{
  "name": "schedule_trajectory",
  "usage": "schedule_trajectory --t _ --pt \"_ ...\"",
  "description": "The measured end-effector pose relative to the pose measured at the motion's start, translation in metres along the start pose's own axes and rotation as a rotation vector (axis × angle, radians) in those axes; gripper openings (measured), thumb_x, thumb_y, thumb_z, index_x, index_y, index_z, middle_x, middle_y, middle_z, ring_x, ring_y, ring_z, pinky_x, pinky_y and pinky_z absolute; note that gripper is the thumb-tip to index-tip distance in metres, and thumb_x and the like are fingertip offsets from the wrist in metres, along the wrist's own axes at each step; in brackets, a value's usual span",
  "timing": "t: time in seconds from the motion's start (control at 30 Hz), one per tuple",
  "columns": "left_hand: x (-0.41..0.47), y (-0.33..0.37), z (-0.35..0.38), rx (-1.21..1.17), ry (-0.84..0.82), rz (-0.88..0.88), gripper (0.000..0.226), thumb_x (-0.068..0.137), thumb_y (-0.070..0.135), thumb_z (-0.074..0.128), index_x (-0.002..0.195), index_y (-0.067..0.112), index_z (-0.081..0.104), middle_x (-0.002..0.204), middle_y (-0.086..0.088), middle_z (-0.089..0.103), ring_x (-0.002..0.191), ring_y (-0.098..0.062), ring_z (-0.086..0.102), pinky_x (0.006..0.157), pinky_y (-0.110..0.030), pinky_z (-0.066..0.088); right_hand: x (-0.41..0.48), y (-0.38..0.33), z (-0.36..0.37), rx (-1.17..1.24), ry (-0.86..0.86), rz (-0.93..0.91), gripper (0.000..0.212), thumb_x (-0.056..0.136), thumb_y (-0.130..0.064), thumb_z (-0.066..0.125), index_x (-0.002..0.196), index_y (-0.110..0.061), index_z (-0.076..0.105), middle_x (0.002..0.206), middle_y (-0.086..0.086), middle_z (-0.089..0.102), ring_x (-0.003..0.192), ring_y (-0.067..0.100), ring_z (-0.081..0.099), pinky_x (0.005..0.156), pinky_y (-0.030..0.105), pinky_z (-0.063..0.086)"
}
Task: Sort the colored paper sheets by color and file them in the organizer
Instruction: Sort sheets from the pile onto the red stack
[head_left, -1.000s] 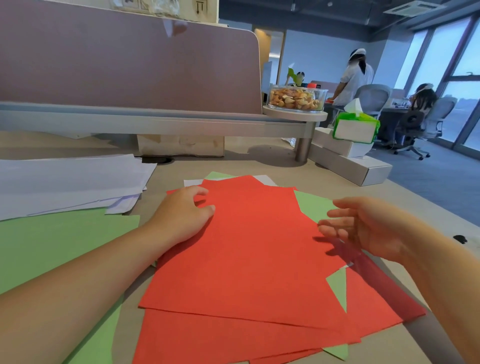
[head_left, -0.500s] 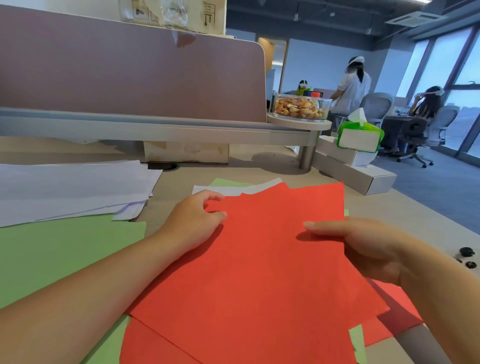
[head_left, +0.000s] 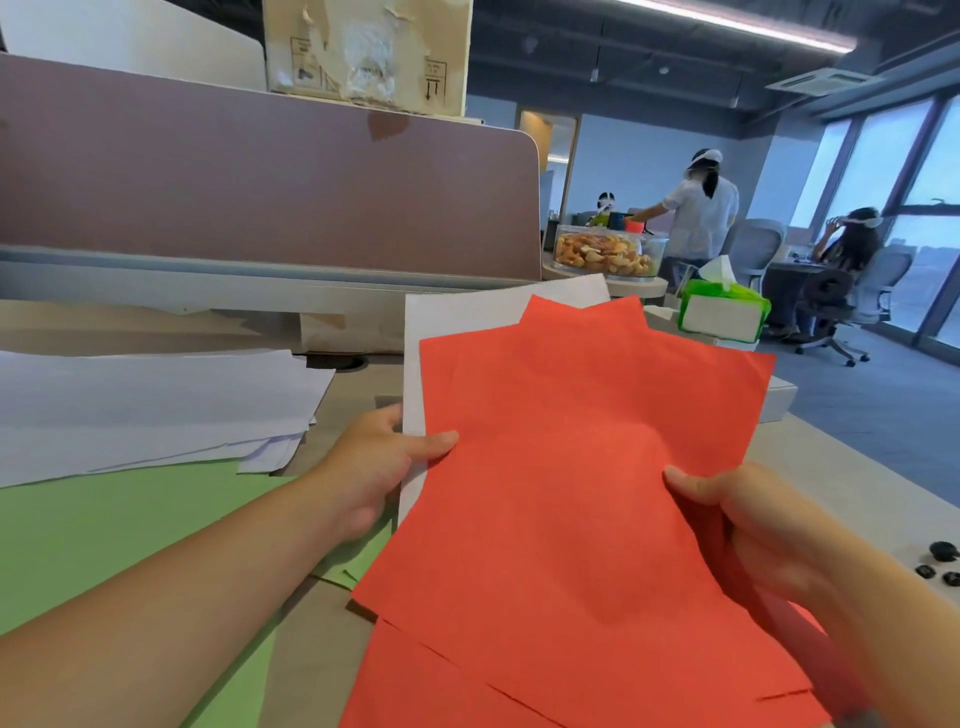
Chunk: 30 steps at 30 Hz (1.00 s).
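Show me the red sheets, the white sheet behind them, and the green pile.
red sheets (head_left: 571, 493), head view, middle of the front sheet.
white sheet (head_left: 462, 317), head view, bare upper left corner.
green pile (head_left: 104, 525), head view, bare top sheet.

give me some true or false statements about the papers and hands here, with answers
1. The left hand and the right hand both hold the red sheets. True.
2. A white sheet stands behind the red sheets. True.
3. The green sheets lie to the right of the red sheets. False: they lie to the left.
4. The stack of white paper is in the left hand. False: it lies on the desk.
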<state>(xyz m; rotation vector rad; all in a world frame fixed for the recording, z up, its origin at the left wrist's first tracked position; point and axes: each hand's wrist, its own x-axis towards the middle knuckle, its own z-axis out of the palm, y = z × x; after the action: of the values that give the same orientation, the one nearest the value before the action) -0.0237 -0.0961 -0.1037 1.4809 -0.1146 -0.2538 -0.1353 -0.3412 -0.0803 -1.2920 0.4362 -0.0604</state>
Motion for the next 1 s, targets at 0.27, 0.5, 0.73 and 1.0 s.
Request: schedule_trajectory --t 0.27,0.5,0.73,1.0 --pt "0.0 -0.004 0.001 0.047 0.014 0.077 0.021 0.088 0.017 0.066 0.108 0.01 0.068 0.099 -0.003 0.074 0.088 -0.016 0.071 0.078 -0.028 0.057 0.005 0.007 -0.002 -0.161 0.036 -0.011 0.022 0.083 0.008 0.054 0.1 -0.002 0.065 0.07 0.014 0.072 0.052 0.024 0.068 0.045 0.029 0.053" --pt "0.002 0.033 -0.004 0.226 0.076 -0.003 0.024 0.094 0.029 0.057 0.11 0.011 0.059 0.102 -0.005 0.066 0.089 -0.023 0.062 0.071 -0.028 0.048 -0.014 -0.009 0.001 -0.148 0.076 0.045 0.02 0.088 -0.003 0.049 0.09 -0.005 0.069 0.064 0.01 0.071 0.049 0.021 0.067 0.054 0.031 0.056" --pt "-0.035 0.066 -0.097 -0.212 0.525 0.053 0.018 0.092 0.01 0.04 0.087 0.011 0.057 0.072 -0.005 0.058 0.058 -0.021 0.055 0.05 -0.025 0.044 -0.02 -0.021 0.058 -0.172 -0.031 0.046 0.019 0.092 0.0 0.043 0.082 -0.002 0.059 0.049 0.011 0.065 0.036 0.018 0.061 0.035 0.029 0.051" --pt "-0.065 0.036 -0.188 -0.299 0.505 -0.108 0.006 0.097 -0.005 0.042 0.096 -0.003 0.047 0.085 -0.011 0.047 0.065 -0.02 0.055 0.039 -0.019 0.051 0.001 0.01 0.142 -0.287 -0.14 0.106 0.02 0.091 0.002 0.045 0.075 -0.003 0.055 0.044 0.01 0.061 0.03 0.018 0.056 0.034 0.026 0.049"
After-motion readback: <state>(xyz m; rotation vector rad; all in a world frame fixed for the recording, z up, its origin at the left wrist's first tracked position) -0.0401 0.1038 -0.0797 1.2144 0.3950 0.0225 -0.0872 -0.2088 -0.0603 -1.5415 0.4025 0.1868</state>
